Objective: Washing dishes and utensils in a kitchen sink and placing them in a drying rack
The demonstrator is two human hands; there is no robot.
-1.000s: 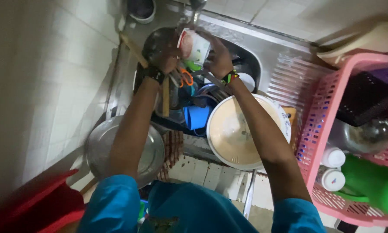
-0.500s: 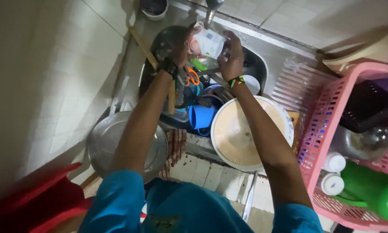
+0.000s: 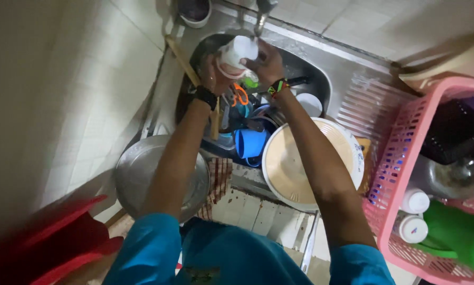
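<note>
Pale tiled wall (image 3: 73, 89), steel sink (image 3: 347, 79), dim light.

steel sink (image 3: 321, 53) | holds: blue cup (image 3: 250, 142), orange scissors (image 3: 240, 96), white bowl (image 3: 309, 104) | rim: large cream bowl (image 3: 305, 161)

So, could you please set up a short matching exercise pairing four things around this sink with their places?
Things:
1. white cup
2. blue mug
3. large cream bowl
4. green bottle

Places:
A. in the pink basket
B. held in both hands under the tap
C. on the sink's front edge, beside the right forearm
D. among the dishes in the sink

Pairs: 1-B, 2-D, 3-C, 4-A
</note>
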